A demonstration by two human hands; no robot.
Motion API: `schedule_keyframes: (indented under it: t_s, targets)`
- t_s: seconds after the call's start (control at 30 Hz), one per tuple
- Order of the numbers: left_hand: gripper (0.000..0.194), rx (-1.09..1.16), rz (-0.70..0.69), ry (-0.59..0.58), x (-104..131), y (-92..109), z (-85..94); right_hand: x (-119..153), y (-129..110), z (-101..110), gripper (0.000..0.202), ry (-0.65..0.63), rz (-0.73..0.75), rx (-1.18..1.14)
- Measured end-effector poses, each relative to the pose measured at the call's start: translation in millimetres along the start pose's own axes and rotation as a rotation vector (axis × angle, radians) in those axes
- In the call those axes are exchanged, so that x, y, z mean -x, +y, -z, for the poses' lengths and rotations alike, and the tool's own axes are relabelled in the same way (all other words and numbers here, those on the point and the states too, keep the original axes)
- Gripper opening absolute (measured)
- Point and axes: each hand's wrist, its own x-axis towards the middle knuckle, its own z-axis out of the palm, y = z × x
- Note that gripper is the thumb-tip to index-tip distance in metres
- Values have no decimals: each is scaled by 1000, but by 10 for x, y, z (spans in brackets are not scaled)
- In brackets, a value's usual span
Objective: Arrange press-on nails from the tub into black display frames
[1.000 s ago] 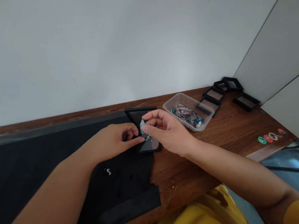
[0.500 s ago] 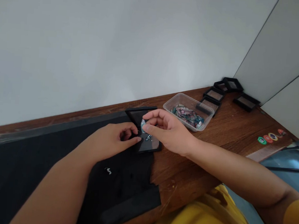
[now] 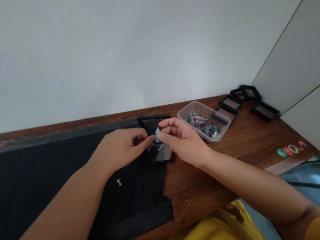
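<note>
My right hand (image 3: 184, 140) pinches a small pale-blue bottle-shaped piece (image 3: 157, 135) upright between thumb and fingers. Close by on its left is my left hand (image 3: 125, 141), thumb and fingertips drawn together at the piece's edge; whether they grip anything is hidden. Below both hands lies an open black framed case (image 3: 163, 156), its lid (image 3: 152, 124) tilted back towards the wall. A small shiny silvery item (image 3: 160, 147) rests inside, and a tiny pink bit (image 3: 149, 148) shows under my left thumb.
A clear plastic tub (image 3: 181, 114) with many small coloured pieces stands behind my right hand. Several black frames (image 3: 230, 102) lie near the corner. Round stickers (image 3: 282, 153) are on the wooden table at right. A white squiggle (image 3: 119, 182) shows on the black mat (image 3: 135, 202).
My left hand has moved right and up, its thumb and fingertips closing in beside the bottle-shaped piece. My right hand still holds that piece, now more upright. The view has shifted slightly.
</note>
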Motion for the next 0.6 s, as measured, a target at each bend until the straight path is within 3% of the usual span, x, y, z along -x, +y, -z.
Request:
schedule_keyframes:
  t_s: [0.1, 0.23, 0.4, 0.6]
  targets:
    - [39, 65, -87, 143, 38, 3, 30, 6, -2, 1, 31, -1, -16, 1]
    - [38, 158, -305, 313, 86, 4, -4, -3, 7, 10, 31, -3, -35, 4]
    - [45, 230, -413, 329, 87, 30, -63, -12, 20, 15, 31, 9, -38, -11]
    - [39, 286, -400, 365, 85, 52, -75, -18, 47, 38, 32, -19, 4, 23]
